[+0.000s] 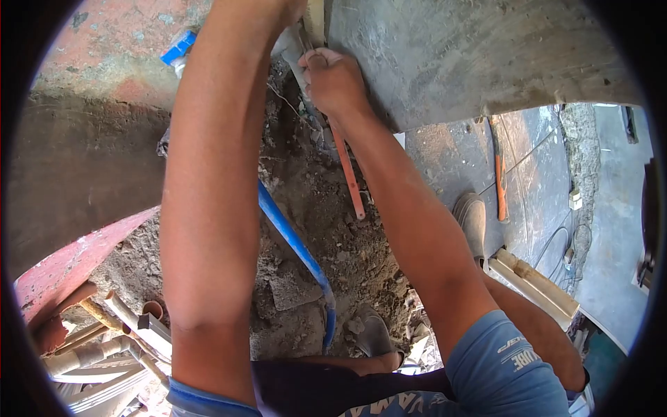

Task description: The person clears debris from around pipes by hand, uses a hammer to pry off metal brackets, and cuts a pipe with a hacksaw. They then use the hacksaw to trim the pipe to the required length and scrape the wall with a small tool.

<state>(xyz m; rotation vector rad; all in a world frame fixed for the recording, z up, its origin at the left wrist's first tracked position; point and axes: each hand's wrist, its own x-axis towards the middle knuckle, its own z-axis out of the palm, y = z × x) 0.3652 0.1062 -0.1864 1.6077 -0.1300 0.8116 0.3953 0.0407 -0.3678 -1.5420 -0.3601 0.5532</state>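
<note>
My right hand (333, 80) is at the top centre beside the grey wall, its fingers closed at the upper end of a flat orange strip (349, 174) that resembles a saw blade. The strip hangs down over the dirt, with a small hole at its lower end. My left forearm reaches up to the top edge, where only a bit of my left hand (292, 10) shows near a light vertical strip (316, 24); its fingers are hidden. A blue pipe (295, 243) curves across the dirt between my arms.
An orange-handled tool (500, 184) lies on the grey floor at the right. Pipes and wood scraps (90, 354) are piled at the lower left. A blue valve handle (178, 47) is at the upper left, and a wooden piece (535, 281) lies near my shoe (472, 219).
</note>
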